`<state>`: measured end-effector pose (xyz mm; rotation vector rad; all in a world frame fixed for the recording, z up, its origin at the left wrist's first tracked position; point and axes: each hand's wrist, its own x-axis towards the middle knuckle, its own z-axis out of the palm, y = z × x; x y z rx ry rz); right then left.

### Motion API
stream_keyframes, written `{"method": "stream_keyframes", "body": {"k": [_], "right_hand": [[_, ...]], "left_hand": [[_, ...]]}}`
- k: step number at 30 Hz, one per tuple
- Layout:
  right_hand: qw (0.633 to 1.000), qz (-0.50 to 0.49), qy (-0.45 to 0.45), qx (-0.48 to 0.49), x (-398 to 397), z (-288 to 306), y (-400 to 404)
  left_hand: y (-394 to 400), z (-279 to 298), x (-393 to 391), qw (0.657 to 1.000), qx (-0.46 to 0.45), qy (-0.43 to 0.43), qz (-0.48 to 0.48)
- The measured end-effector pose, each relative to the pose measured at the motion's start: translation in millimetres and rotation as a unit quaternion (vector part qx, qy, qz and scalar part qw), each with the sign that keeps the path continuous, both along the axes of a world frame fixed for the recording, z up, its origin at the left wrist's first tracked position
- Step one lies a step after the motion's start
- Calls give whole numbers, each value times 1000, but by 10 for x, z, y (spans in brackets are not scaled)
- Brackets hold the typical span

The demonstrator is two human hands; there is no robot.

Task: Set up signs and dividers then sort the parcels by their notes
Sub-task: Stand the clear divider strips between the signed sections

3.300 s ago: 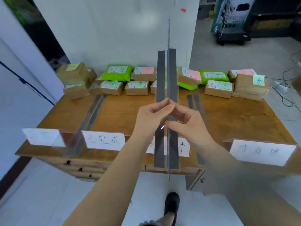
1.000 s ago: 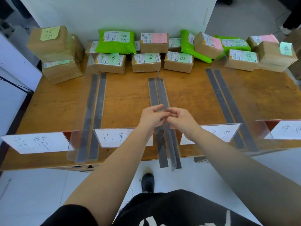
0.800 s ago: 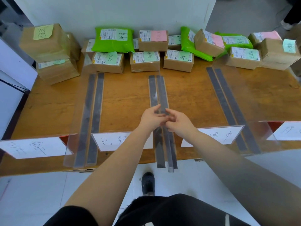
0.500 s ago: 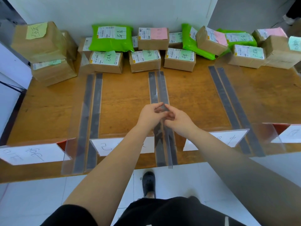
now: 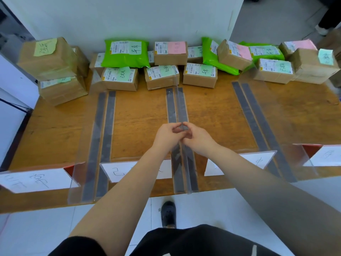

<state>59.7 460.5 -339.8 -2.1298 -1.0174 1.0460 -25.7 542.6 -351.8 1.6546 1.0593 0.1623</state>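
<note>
Middle divider (image 5: 181, 108) now lowered onto table (image 5: 55, 130), left hand (image 5: 167, 134) and right hand (image 5: 198, 139) still pinching it.

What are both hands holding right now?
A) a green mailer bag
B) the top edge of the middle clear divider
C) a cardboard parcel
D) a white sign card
B: the left hand and right hand pinch the upper edge of the middle divider, which stands between two dark strips on the table.

Bare table (image 5: 144, 111) lanes between clear dividers (image 5: 181, 108), parcels (image 5: 162, 76) blocking rear
</note>
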Motion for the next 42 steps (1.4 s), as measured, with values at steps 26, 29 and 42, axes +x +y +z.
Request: {"method": "stream_keyframes", "body": {"k": [26, 29, 42], "right_hand": [[887, 198, -413, -56, 396, 644, -1524], [878, 209, -425, -68, 433, 704, -1758], [862, 157, -475, -85, 1016, 1001, -2584]], "left_hand": [[-1477, 667, -211, 852, 439, 260, -120], [-1709, 674, -204, 848, 439, 275, -111], [-2320, 892, 343, 797, 524, 253, -161]]}}
